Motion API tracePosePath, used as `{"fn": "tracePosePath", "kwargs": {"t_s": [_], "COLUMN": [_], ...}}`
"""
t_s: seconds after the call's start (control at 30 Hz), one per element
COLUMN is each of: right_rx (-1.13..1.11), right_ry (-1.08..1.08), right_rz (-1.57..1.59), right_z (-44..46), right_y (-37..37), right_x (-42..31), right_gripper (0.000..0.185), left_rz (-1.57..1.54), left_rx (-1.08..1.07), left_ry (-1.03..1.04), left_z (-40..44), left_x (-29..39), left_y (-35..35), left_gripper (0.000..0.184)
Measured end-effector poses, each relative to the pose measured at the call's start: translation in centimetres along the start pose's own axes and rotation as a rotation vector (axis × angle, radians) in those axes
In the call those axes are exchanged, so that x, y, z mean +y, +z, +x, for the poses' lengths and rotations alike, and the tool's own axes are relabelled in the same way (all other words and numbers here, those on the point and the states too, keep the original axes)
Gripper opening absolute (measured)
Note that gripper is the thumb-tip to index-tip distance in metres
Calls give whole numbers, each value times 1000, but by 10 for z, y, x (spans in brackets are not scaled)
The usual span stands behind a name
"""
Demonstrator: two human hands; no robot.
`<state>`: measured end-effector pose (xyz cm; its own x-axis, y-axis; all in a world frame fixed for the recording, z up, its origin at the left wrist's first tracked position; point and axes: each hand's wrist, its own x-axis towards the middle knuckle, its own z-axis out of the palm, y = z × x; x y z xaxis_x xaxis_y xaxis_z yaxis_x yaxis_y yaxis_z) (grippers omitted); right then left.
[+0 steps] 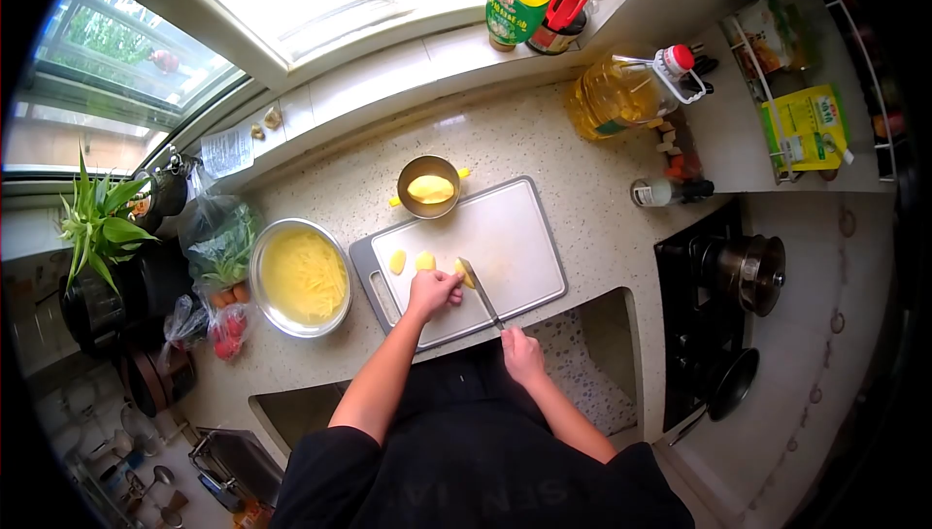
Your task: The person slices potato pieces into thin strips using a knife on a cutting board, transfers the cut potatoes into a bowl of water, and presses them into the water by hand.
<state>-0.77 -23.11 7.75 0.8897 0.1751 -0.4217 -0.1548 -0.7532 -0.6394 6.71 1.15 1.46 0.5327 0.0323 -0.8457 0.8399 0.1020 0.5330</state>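
My right hand [523, 354] is wrapped round the handle of a kitchen knife [482, 294]. Its blade tip lies against a small yellow potato piece [463, 273] on the white cutting board [519, 238]. With curled fingers, my left hand [436, 293] grips that piece from the left. Two more potato pieces, one round slice [397, 261] and one chunk [425, 260], lie further left on the board. Behind the board stands a small metal bowl [410, 201] with yellow handles, a peeled potato [430, 189] in it.
Left of the board is a metal basin [260, 286] of potato strips in liquid. Plastic bags of greens [221, 247] and tomatoes [229, 330] sit beyond it. An oil jug [616, 97] stands at back right. A stove [694, 306] with a pot [748, 272] is on the right.
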Motion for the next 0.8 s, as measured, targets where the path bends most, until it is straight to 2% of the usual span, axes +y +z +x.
{"fn": "tracePosePath", "kwargs": {"t_s": [0.8], "right_rx": [-46], "right_ry": [30], "right_rz": [-244], "right_z": [8], "right_y": [-1], "right_x": [-3], "right_gripper": [37], "left_rz": [5], "left_rx": [18], "left_ry": [1], "left_z": [0], "left_x": [2], "left_y": [-1], "left_gripper": [35]}}
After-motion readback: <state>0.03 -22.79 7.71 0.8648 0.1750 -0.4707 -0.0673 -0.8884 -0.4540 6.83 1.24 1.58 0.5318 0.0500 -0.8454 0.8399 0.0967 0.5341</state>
